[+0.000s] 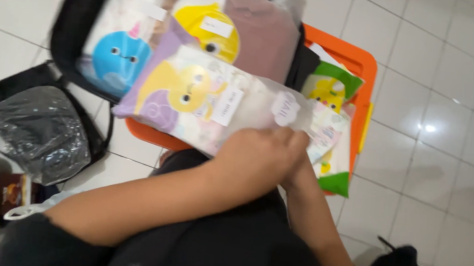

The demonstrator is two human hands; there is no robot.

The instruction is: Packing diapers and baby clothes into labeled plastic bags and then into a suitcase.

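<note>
**Clear plastic packet gripped over an open suitcase**

A flat clear plastic packet printed with a yellow duck and purple swirls point(205, 97) is held at its near right end by the left hand point(254, 161), whose fingers are closed over the packet's edge. The right hand is almost wholly hidden behind the left hand and the packet; only the right forearm point(315, 229) is seen rising towards the same end, so whether that hand is closed on the packet cannot be told. The packet is held tilted above the near edge of an open black fabric suitcase point(76, 10) and an orange plastic tray point(356, 60).

Inside the suitcase, a clear packet with a blue round-faced figure point(121, 50) is seen at the left, and beside it a mauve folded garment in clear wrap with a yellow design point(247, 31). Green-and-white packets with yellow figures point(332, 90) are stacked on the tray. To the left, on the white tiled floor point(456, 62), a black bag holding a crumpled clear plastic bundle point(40, 130) is lying.
</note>
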